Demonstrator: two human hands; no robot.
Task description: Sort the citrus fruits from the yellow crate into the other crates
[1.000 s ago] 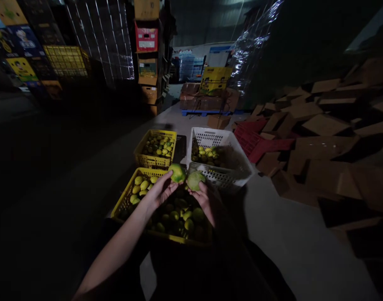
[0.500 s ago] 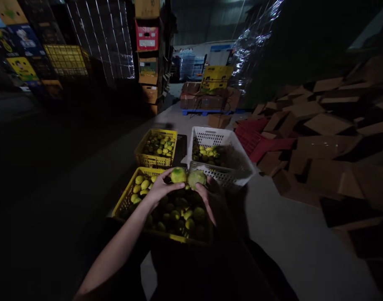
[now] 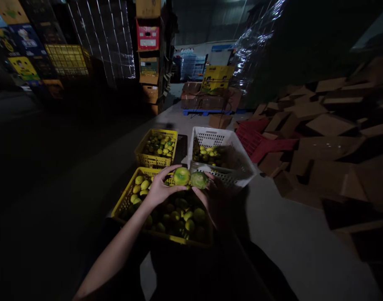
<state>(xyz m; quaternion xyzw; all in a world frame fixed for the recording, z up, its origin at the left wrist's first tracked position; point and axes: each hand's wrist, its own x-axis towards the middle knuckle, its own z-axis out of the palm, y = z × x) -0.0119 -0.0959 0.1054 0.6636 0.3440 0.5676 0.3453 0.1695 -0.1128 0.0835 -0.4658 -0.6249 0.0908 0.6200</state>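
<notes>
My left hand (image 3: 161, 188) is closed around a yellow-green lemon (image 3: 181, 176), thumb below and fingers above. In my right hand (image 3: 214, 194), which is in shadow, a greener, rough-skinned lemon (image 3: 199, 180) is gripped between thumb and fingers. The two fruits are side by side, almost touching. Both hands are above a yellow crate (image 3: 122, 202) of yellow and green lemons. Behind it stand a smaller-looking yellow crate (image 3: 155, 159) with lemons and a white crate (image 3: 241, 161) with some lemons at its left side.
Flattened and open cardboard boxes (image 3: 329, 154) are heaped at the right, beside a red crate (image 3: 254, 140). Stacked cartons (image 3: 149, 62) rise at the back. A blue pallet (image 3: 205, 112) bears wrapped boxes and a yellow carton (image 3: 216, 78). The left side is dark.
Both fruits have been turned in my fingers, showing other sides. My left hand and its lemon have shifted slightly right. The crates stay in place.
</notes>
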